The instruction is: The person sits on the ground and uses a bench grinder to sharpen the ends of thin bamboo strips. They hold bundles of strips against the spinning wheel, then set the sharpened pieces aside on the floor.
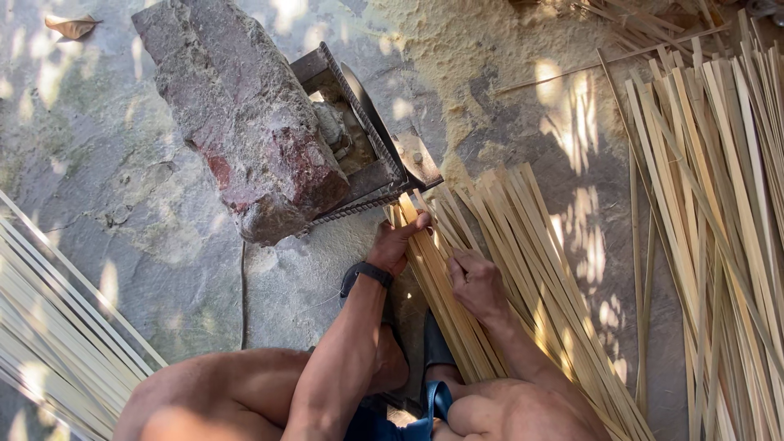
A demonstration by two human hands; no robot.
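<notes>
Left hand (pixel 398 242) fingers closed on bamboo strip (pixel 429 269), right hand (pixel 478 282) gripping strips too

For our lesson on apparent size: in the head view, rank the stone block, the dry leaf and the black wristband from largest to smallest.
1. stone block
2. dry leaf
3. black wristband, though it looks close to the leaf.

Pale yellow bamboo strips (pixel 457 278), reddish-grey stone block (pixel 245 114)
</notes>
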